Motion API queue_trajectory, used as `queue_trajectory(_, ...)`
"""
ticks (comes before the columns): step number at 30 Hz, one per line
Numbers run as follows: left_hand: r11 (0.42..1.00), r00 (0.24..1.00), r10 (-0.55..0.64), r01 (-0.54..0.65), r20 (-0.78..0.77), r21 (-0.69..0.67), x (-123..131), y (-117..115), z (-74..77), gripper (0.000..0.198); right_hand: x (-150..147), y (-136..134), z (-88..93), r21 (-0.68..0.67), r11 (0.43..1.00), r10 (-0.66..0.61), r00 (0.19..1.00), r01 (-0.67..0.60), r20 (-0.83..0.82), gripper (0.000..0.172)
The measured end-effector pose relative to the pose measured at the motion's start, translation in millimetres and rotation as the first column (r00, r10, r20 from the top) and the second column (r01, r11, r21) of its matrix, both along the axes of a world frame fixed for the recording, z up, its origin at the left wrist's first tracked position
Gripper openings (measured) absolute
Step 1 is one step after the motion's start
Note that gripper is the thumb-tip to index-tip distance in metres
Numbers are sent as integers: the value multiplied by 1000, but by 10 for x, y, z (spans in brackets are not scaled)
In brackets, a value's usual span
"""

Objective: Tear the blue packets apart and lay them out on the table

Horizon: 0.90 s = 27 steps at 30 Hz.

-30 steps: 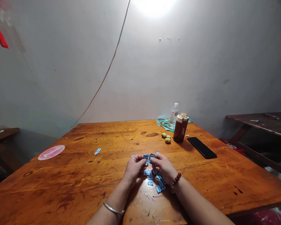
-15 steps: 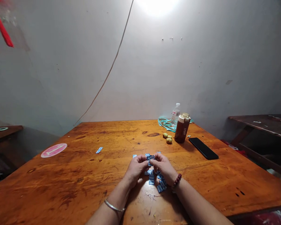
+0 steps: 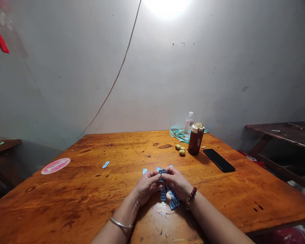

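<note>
My left hand (image 3: 145, 185) and my right hand (image 3: 179, 182) meet near the front of the wooden table (image 3: 86, 200). Between their thumbs and fingers they pinch small dark blue labels (image 3: 163, 171) with pale stripes; the fingers partly cover these, and I cannot tell how many there are. Below the hands lies a loose heap of similar blue-and-white labels (image 3: 174, 203). Just beyond the fingertips, a few more labels (image 3: 144, 171) rest on the wood. One separate label (image 3: 105, 164) lies off to the left.
A brown sport bottle (image 3: 196, 140) stands at the back right, with a clear water bottle (image 3: 188, 124) and turquoise ribbon (image 3: 176, 134) behind it. Beside it sit three small yellowish round things (image 3: 182, 152) and a black phone (image 3: 219, 160). A pink oval sticker (image 3: 56, 166) is far left.
The view has shifted slightly, so the table things sit a little further left. Both hands still pinch the labels, with the left fingers now curled lower beneath them.
</note>
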<state>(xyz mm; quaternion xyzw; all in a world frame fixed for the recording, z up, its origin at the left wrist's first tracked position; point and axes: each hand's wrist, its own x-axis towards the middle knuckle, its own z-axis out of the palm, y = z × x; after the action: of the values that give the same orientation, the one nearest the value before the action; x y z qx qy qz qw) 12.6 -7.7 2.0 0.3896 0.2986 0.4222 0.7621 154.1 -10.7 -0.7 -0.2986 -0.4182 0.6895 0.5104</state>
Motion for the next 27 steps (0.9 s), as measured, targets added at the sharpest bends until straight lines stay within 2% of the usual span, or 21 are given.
queue_trajectory(4,996,988,-80,84,132,-26,-12,-22,10,19,-13,-34,33,19,998,54,997,-53,-62,22)
queue_trajectory(9,989,975,-141,147,172,-24,-2,-29,32,22,-15,-32,32,24,997,74,995,-73,-61,23)
queue_trajectory(14,991,973,-102,117,207,-64,8,-9,2,22,-29,-19,16,57,998,32,999,-30,-25,25)
queue_trajectory(22,995,980,-81,90,183,-39,42,-20,-14,16,-57,-7,16,121,993,-26,994,13,104,27)
queue_trajectory(27,995,984,-51,64,169,-73,40,-12,-15,17,-49,20,-11,262,961,-163,949,91,268,20)
